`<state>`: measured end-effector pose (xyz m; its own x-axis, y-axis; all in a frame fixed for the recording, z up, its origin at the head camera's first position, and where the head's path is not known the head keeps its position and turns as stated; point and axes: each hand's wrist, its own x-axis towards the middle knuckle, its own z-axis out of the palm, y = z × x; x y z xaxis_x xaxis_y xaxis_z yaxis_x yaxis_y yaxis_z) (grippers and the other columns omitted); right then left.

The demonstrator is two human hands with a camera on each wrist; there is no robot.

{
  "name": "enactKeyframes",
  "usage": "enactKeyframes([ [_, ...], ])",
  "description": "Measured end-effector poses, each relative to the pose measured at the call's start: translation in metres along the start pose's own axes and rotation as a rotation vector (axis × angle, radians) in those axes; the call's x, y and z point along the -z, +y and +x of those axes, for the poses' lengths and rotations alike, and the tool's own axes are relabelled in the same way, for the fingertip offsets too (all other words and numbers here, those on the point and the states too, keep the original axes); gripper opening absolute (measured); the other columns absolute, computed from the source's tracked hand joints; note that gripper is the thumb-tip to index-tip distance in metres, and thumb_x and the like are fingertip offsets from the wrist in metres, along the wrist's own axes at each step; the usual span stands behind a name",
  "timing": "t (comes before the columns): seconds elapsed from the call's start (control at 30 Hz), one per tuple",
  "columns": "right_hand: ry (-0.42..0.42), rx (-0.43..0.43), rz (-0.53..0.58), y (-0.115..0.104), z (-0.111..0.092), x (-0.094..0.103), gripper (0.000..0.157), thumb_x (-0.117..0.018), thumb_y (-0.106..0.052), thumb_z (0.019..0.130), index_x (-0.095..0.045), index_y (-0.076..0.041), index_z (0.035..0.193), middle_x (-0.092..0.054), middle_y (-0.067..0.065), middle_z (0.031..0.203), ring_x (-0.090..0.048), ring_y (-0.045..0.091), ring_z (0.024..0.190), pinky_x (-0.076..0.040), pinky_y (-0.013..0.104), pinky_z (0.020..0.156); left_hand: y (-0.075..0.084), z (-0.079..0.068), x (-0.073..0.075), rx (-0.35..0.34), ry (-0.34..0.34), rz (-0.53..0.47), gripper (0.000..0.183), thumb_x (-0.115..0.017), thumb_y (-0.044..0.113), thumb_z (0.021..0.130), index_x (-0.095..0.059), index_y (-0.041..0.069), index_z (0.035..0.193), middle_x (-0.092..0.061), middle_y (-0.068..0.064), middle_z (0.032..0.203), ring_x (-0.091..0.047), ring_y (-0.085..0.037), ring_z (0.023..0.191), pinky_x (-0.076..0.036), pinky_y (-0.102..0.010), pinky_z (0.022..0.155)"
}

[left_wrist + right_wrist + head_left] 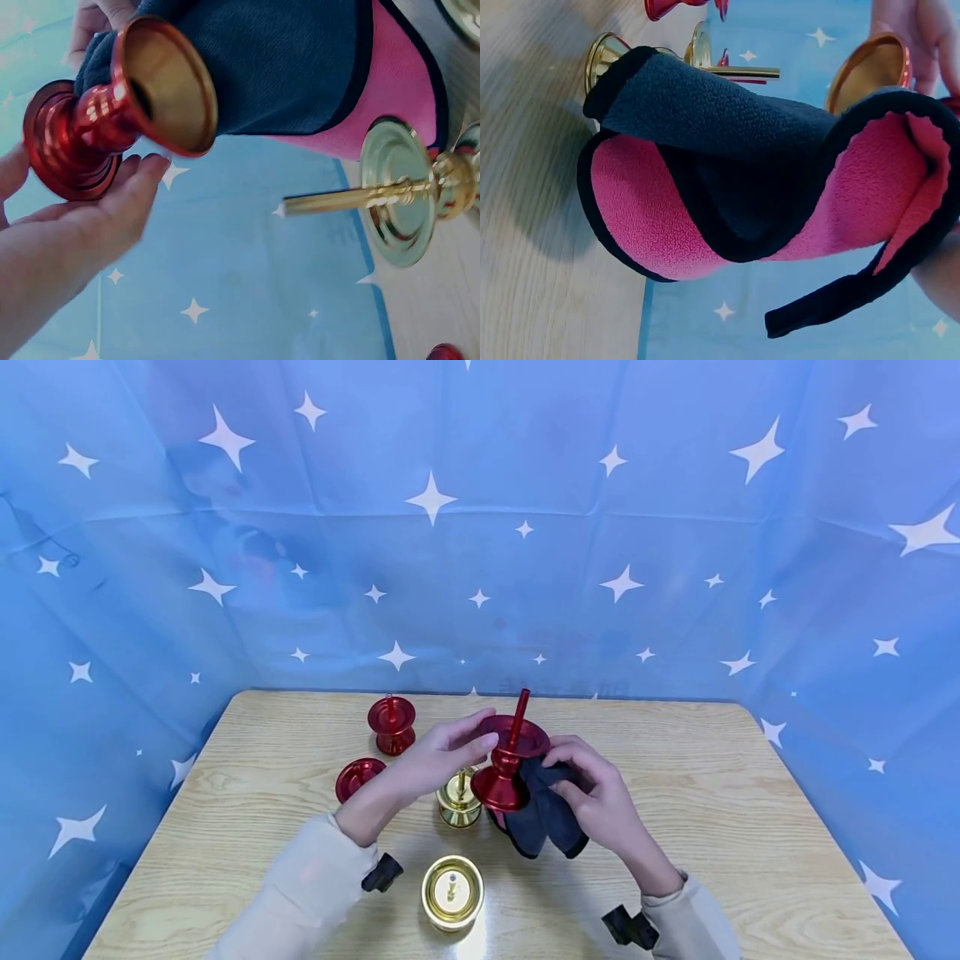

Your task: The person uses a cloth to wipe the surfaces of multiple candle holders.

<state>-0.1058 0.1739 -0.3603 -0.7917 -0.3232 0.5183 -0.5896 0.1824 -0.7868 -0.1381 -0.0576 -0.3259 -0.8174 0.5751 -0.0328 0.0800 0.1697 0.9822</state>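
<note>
Above the table, my left hand (431,764) grips a shiny red candle holder (502,781) by its upper dish, with thumb and fingers at the rim. The holder leans slightly, its thin red tube pointing up. In the left wrist view its flared, hollow base (176,101) shows a gold-toned inside. My right hand (600,802) pinches a dark blue cloth (528,827) against the holder's right side. The right wrist view shows the cloth's pink side (645,202) and black edging; it hangs in folds and hides most of the right hand there.
A gold candle holder (460,816) stands just left of the cloth. Nearer the front edge is another gold one (452,893). Two red ones stand to the left, one farther back (392,741), the other (358,777) partly behind my left forearm. A blue star-patterned curtain (525,568) surrounds the wooden table (697,777).
</note>
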Motion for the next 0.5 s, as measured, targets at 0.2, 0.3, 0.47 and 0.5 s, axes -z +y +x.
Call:
enactKeyframes([
  [0.2, -0.003, 0.029, -0.008, -0.001, 0.004, -0.001, 0.046, -0.043, 0.033, 0.069, -0.059, -0.002, 0.093, -0.055, 0.016, 0.108, -0.053, 0.015, 0.102, -0.048, 0.02, 0.078, 0.005, 0.0, 0.006, 0.059, 0.049, 0.055, 0.056, -0.06, 0.026, 0.089, -0.039, 0.006, 0.138, -0.049, -0.011, 0.131, -0.05, -0.021, 0.114, -0.042, -0.037, 0.094],
  [0.3, -0.012, 0.03, -0.013, -0.002, 0.006, -0.002, 0.046, -0.043, 0.033, 0.069, -0.059, -0.002, 0.093, -0.055, 0.015, 0.108, -0.053, 0.016, 0.101, -0.048, 0.02, 0.078, 0.005, 0.002, 0.009, 0.048, 0.03, -0.124, 0.049, -0.053, 0.014, 0.093, -0.037, -0.002, 0.136, -0.052, -0.019, 0.125, -0.057, -0.026, 0.106, -0.044, -0.036, 0.092],
  [0.47, -0.019, 0.013, -0.069, -0.002, 0.008, -0.002, 0.046, -0.046, 0.032, 0.07, -0.06, -0.004, 0.095, -0.056, 0.011, 0.11, -0.053, 0.018, 0.102, -0.048, 0.02, 0.079, 0.004, 0.005, 0.012, 0.068, 0.077, -0.284, 0.041, -0.044, 0.004, 0.096, -0.038, -0.007, 0.134, -0.052, -0.024, 0.124, -0.061, -0.029, 0.099, -0.043, -0.036, 0.092],
  [0.5, -0.019, 0.007, -0.081, -0.002, 0.009, -0.002, 0.046, -0.046, 0.031, 0.071, -0.06, -0.005, 0.095, -0.056, 0.011, 0.11, -0.053, 0.018, 0.103, -0.048, 0.02, 0.079, 0.004, 0.006, 0.013, 0.074, 0.098, -0.28, 0.041, -0.045, 0.002, 0.095, -0.038, -0.006, 0.134, -0.052, -0.024, 0.123, -0.061, -0.029, 0.098, -0.044, -0.036, 0.092],
])
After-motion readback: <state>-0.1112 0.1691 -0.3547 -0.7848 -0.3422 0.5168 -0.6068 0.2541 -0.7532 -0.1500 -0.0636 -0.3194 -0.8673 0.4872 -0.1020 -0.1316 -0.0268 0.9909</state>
